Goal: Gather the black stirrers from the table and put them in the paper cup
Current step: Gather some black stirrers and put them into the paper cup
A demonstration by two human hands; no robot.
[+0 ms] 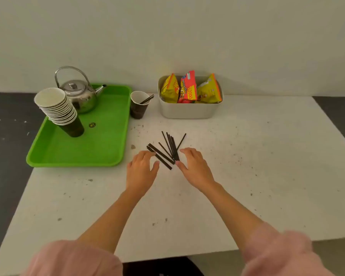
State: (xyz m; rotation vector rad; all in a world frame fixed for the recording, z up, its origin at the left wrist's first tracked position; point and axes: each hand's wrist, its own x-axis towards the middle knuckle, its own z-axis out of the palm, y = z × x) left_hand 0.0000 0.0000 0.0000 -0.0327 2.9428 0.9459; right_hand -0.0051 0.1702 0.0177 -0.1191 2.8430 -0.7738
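Most of the black stirrers (168, 149) lie fanned on the tabletop (247, 166) between my left hand (141, 170) and right hand (195, 166); a few already lean in the paper cup (138, 105) beside the green tray (108, 136). Their long axes mostly run away from me, the leftmost ones slanting crosswise. Each grip is released, fingers spread, bracketing the pile, holding nothing.

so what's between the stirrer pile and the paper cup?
Head view: only bare white table, lightly speckled, between the loose stirrers and the paper cup, which already holds a few.
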